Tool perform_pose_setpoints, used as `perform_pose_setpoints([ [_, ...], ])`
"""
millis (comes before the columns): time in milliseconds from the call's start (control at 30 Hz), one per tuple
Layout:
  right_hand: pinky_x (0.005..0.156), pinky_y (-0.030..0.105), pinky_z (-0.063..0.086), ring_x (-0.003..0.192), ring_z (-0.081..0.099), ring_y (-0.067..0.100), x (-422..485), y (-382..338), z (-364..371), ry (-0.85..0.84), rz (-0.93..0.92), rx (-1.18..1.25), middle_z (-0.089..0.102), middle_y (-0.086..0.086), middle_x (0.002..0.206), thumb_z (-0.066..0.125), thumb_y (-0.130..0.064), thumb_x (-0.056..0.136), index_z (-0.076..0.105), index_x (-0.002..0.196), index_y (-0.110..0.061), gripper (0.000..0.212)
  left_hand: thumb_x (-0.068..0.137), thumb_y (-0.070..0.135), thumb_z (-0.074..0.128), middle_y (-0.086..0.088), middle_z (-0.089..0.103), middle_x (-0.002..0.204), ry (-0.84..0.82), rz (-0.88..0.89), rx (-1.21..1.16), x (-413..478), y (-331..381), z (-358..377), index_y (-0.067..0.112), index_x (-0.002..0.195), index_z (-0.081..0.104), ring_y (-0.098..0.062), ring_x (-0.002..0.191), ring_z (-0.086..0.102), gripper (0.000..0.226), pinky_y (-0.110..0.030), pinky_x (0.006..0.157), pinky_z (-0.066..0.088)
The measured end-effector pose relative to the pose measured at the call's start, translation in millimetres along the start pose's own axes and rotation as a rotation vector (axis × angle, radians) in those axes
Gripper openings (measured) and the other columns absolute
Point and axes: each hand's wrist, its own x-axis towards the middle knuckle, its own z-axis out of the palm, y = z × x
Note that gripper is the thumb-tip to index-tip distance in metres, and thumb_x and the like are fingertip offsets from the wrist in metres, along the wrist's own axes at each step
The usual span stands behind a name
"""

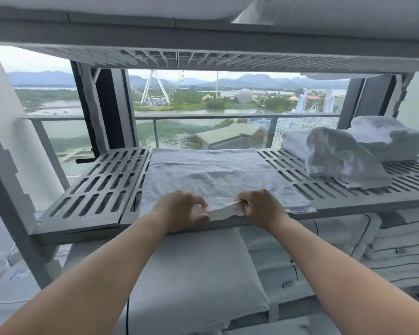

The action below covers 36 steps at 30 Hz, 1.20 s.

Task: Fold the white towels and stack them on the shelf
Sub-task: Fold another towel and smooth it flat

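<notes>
A white towel (211,172) lies spread flat across the middle of the grey slatted shelf (97,187). Its near edge is bunched up at the shelf's front rim. My left hand (182,211) has its fingers curled at that raised edge, and my right hand (259,206) pinches the same fold from the right. Between the two hands the cloth stands up in a small ridge. At the shelf's right end sits a pile of white towels (363,151), folded ones at the back and a crumpled one on top in front.
Another slatted shelf (203,59) hangs close above, with white linen on top of it. Below the working shelf lie a grey pillow (194,269) and stacked folded linens (399,247). Behind is a window and balcony railing (203,117).
</notes>
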Motion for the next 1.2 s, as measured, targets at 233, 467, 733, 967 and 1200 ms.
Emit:
perform_pose_setpoints([
  [233,0.070,0.035,0.050,0.090,0.063,0.029,5.1,-12.1,-13.4,0.347,-0.026,0.006,0.071,0.006,0.089,0.054,-0.008,0.092,0.070,0.097,-0.015,0.018,0.098,0.028,0.054,0.004,0.072,0.079,0.471,-0.061,0.066,-0.7,-0.3,-11.0,0.026,0.098,0.068,-0.024,0.069,0.067,0.015,-0.028,0.055,0.044],
  [467,0.068,0.032,0.050,0.093,0.062,0.024,-8.9,-0.1,-13.2,0.201,-0.089,-0.025,0.067,0.001,0.089,0.054,-0.015,0.085,0.069,0.090,-0.018,0.016,0.091,0.051,0.061,0.010,0.062,0.100,0.203,0.085,0.037,-13.1,2.6,-0.7,0.026,0.098,0.064,-0.014,0.095,0.062,0.026,-0.030,0.070,0.050],
  [733,0.084,0.038,0.053,0.106,0.057,0.022,-27.6,14.6,-5.7,0.033,-0.252,-0.169,0.062,0.002,0.106,0.060,-0.044,0.088,0.065,0.108,-0.021,0.030,0.091,0.052,0.063,0.010,0.063,0.113,0.160,0.117,0.133,-20.0,2.6,-6.8,0.029,0.112,0.063,-0.016,0.105,0.064,0.031,-0.035,0.076,0.056],
  [967,0.083,0.035,0.044,0.101,0.057,0.026,-23.3,23.5,-7.9,0.043,-0.094,-0.190,0.064,0.004,0.102,0.058,-0.027,0.090,0.069,0.102,-0.020,0.017,0.092,0.032,0.059,0.007,0.061,0.125,0.005,0.087,0.369,-18.8,13.4,-13.5,0.030,0.125,0.060,-0.020,0.110,0.064,0.033,-0.038,0.081,0.056],
  [1200,0.081,0.038,0.044,0.091,0.059,0.027,-6.1,16.6,-52.6,0.439,0.120,-0.182,0.064,0.002,0.093,0.052,-0.001,0.086,0.064,0.099,-0.019,0.025,0.108,0.035,0.037,0.009,0.066,0.075,0.408,-0.004,0.442,-14.7,19.3,-58.6,0.027,0.098,0.067,-0.015,0.062,0.064,0.032,-0.026,0.055,0.049],
])
